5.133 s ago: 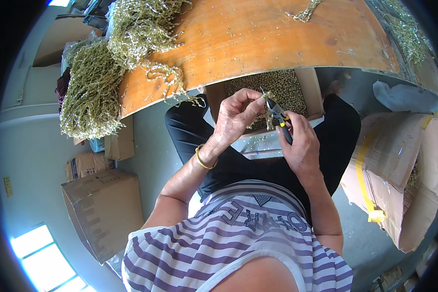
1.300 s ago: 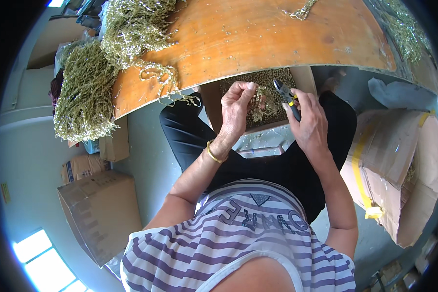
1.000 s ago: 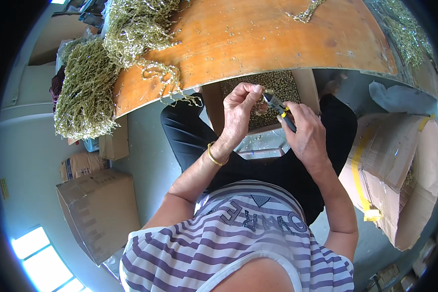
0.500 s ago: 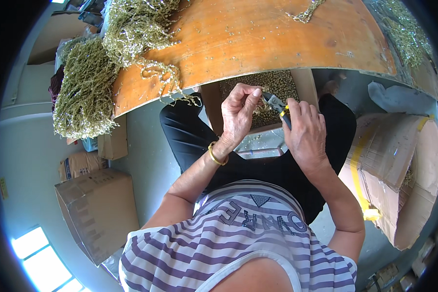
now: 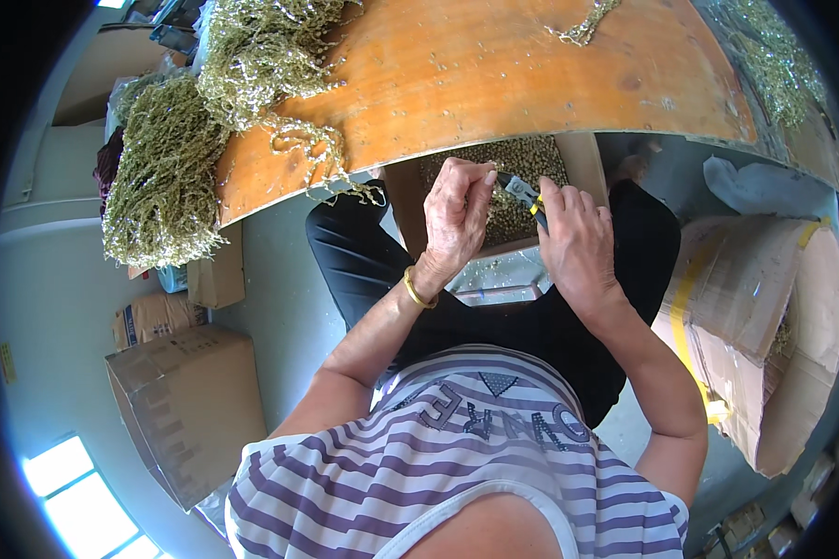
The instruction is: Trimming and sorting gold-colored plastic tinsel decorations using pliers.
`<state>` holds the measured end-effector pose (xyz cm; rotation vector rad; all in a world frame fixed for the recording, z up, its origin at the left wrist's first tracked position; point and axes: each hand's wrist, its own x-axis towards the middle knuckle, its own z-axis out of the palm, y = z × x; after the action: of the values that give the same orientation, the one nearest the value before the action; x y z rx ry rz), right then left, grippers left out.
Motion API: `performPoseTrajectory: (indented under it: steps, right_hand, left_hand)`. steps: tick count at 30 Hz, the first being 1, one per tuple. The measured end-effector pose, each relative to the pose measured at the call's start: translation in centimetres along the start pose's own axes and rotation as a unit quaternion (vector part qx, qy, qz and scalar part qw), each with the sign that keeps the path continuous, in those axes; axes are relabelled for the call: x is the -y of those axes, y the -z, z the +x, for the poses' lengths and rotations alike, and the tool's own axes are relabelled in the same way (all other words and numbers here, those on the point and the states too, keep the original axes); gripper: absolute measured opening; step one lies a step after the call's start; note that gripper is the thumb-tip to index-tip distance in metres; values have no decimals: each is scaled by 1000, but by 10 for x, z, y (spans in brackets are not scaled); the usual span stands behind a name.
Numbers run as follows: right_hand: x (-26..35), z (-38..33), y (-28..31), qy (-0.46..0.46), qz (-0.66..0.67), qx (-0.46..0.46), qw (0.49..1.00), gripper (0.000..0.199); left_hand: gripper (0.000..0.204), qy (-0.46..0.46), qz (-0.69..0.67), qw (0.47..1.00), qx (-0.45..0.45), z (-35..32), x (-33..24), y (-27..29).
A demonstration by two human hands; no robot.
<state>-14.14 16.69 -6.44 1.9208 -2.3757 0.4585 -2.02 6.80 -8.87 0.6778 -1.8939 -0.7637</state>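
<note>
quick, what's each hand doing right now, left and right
Left hand: fingers pinched shut at the tips on something too small to make out.
Right hand: closed around small pliers, whose tip points at the left fingertips.

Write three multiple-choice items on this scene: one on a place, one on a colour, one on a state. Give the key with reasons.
1. Where does the heap of green-gold strands lie?
A. on the left end of the wooden table
B. inside the cardboard box on the floor
C. on the person's lap

2. What colour is the bangle on the left wrist?
A. red
B. gold
C. black

3. How is the right hand?
A. open and flat
B. closed on small pliers
C. resting on the table

Key: 1 A, the heap drapes over the table's left edge. 2 B, it shines gold. 3 B, the pliers' tips point toward the left hand.
</note>
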Motion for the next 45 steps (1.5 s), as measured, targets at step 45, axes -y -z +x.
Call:
performPoseTrajectory:
  steps: [45]
  right_hand:
    - [1, 12, -68, -64, 59, -58, 994, 29]
  left_hand:
    - [13, 306, -302, 898, -97, -20, 46, -32]
